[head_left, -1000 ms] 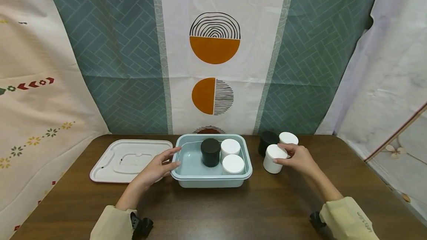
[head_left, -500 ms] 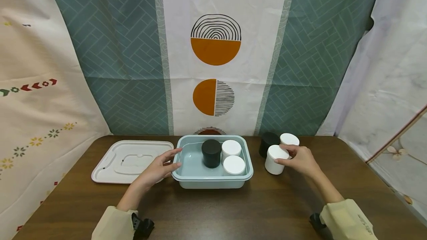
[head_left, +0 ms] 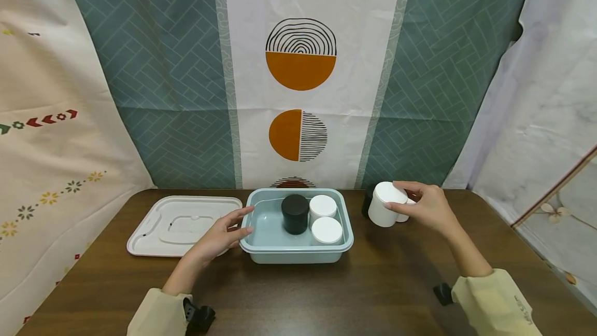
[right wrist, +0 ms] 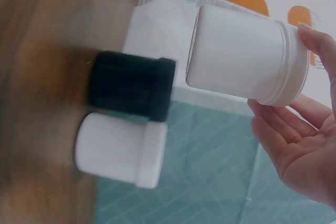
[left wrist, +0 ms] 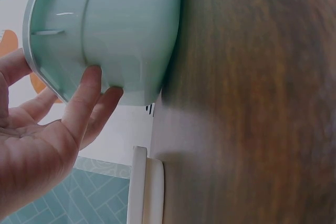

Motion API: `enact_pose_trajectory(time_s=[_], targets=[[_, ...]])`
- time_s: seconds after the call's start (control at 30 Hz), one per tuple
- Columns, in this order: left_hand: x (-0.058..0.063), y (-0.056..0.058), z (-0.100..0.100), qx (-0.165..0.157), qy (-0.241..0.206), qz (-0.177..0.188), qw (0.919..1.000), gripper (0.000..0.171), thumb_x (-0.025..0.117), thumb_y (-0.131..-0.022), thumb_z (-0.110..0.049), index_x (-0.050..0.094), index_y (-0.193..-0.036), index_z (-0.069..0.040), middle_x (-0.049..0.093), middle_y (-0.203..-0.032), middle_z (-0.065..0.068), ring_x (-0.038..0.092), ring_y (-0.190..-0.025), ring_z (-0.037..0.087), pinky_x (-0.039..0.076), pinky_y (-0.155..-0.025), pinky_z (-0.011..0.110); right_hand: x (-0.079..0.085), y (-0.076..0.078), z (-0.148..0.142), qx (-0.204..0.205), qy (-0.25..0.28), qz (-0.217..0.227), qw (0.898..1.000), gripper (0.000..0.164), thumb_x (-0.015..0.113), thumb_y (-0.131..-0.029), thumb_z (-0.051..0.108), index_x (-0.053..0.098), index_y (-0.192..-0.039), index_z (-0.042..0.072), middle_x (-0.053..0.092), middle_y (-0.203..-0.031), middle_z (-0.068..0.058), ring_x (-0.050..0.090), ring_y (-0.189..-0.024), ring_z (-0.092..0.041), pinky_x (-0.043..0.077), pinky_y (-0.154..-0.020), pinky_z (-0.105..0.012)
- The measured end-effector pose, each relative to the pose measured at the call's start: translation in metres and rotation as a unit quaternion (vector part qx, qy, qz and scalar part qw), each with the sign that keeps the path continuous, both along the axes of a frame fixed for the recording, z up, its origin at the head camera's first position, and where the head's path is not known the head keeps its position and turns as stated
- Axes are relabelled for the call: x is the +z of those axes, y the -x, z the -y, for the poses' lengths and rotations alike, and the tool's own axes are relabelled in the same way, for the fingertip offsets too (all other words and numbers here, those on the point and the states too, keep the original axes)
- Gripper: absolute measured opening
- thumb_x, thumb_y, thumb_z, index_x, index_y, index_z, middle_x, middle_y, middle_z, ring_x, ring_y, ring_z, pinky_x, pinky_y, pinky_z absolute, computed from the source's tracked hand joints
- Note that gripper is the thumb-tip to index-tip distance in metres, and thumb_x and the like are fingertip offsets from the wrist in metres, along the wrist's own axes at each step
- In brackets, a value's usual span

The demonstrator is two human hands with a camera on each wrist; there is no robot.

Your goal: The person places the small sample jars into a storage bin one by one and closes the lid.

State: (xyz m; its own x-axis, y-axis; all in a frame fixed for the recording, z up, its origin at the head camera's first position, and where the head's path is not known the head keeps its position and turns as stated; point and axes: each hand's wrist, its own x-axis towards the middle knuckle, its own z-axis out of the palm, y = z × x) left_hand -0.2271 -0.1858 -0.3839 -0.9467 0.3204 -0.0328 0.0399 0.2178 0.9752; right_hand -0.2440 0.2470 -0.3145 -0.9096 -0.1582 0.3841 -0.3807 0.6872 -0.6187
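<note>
My right hand (head_left: 429, 206) pinches a white screw-top jar (head_left: 384, 210) by its lid. The right wrist view shows that jar (right wrist: 239, 56) raised off the table, thumb on one side of the lid and fingers on the other. Behind it stand a black jar (right wrist: 128, 85) and another white jar (right wrist: 121, 150), both largely hidden in the head view. My left hand (head_left: 219, 235) rests against the left side of a pale blue tub (head_left: 298, 257), its extended fingertips touching the outer wall (left wrist: 126, 40). Inside the tub are a black jar (head_left: 295, 214) and two white jars (head_left: 323, 206).
A white lid (head_left: 174, 232) lies flat on the brown wooden table (head_left: 308, 299), left of the tub. Patterned cloth (head_left: 298, 92) hangs along the table's back edge. The tub's left part shows bare floor beside the black jar.
The right hand has lifted the white jar off the table, up and slightly back, so it now covers much of the two jars behind. The left hand stays at the tub.
</note>
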Motion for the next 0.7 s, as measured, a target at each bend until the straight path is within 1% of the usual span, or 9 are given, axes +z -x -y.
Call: enact_pose_trajectory(time_s=[0.13,0.27,0.37,0.43,0.57,0.6,0.7], targets=[[0.0,0.0,0.0,0.005,0.006,0.001,1.0,0.06,0.057,-0.09,-0.022,0.03,-0.141,-0.005,0.028,-0.14,0.028,0.029,-0.127,0.044,0.046,-0.088,0.044,0.008,-0.001,0.008,0.006,0.002,-0.001,1.0,0.054,0.079,-0.071,0.028,0.062,-0.113,-0.002,0.063,-0.109,-0.018,0.063,-0.092,-0.03,0.048,-0.068,-0.016],[0.001,-0.001,0.0,0.007,0.01,0.003,0.9999,0.06,0.057,-0.09,-0.023,0.031,-0.141,-0.005,0.027,-0.141,0.028,0.027,-0.128,0.044,0.045,-0.089,0.045,0.011,0.001,0.02,0.019,0.009,-0.002,1.0,0.052,0.079,-0.07,0.025,0.063,-0.112,-0.002,0.064,-0.109,-0.017,0.062,-0.094,-0.028,0.052,-0.074,-0.029],[0.001,-0.001,0.0,0.006,0.008,0.003,1.0,0.06,0.057,-0.09,-0.023,0.03,-0.141,-0.005,0.026,-0.141,0.028,0.027,-0.128,0.044,0.045,-0.089,0.044,0.012,0.003,0.03,0.035,0.015,-0.002,0.999,0.052,0.079,-0.07,0.023,0.063,-0.112,-0.002,0.064,-0.109,-0.017,0.062,-0.095,-0.028,0.051,-0.078,-0.038],[0.001,-0.001,0.0,0.006,0.007,0.003,1.0,0.059,0.057,-0.091,-0.022,0.031,-0.141,-0.005,0.027,-0.141,0.028,0.027,-0.128,0.044,0.046,-0.089,0.044,0.013,0.004,0.037,0.049,0.027,0.003,0.998,0.052,0.079,-0.071,0.022,0.062,-0.113,-0.003,0.063,-0.11,-0.018,0.062,-0.095,-0.028,0.052,-0.076,-0.034],[0.001,-0.001,0.0,0.007,0.009,0.003,0.9999,0.057,0.056,-0.091,-0.019,0.031,-0.141,-0.005,0.027,-0.141,0.028,0.028,-0.128,0.043,0.046,-0.089,0.044,0.012,0.007,0.054,0.074,0.048,0.015,0.996,0.053,0.079,-0.07,0.02,0.061,-0.114,-0.003,0.063,-0.11,-0.018,0.064,-0.091,-0.026,0.051,-0.07,-0.023],[0.001,0.0,0.0,0.008,0.01,0.002,0.9999,0.057,0.056,-0.091,-0.019,0.031,-0.141,-0.005,0.027,-0.141,0.028,0.028,-0.128,0.043,0.046,-0.089,0.044,0.012,0.008,0.058,0.082,0.056,0.018,0.995,0.053,0.08,-0.069,0.018,0.061,-0.114,-0.003,0.063,-0.11,-0.018,0.065,-0.091,-0.025,0.051,-0.07,-0.021],[0.001,0.0,0.0,0.008,0.011,0.001,0.9999,0.059,0.057,-0.091,-0.021,0.031,-0.141,-0.005,0.027,-0.141,0.027,0.029,-0.128,0.042,0.045,-0.089,0.044,0.012,0.01,0.073,0.105,0.076,0.017,0.991,0.052,0.08,-0.067,0.014,0.062,-0.112,-0.005,0.063,-0.11,-0.018,0.065,-0.091,-0.025,0.052,-0.072,-0.025]])
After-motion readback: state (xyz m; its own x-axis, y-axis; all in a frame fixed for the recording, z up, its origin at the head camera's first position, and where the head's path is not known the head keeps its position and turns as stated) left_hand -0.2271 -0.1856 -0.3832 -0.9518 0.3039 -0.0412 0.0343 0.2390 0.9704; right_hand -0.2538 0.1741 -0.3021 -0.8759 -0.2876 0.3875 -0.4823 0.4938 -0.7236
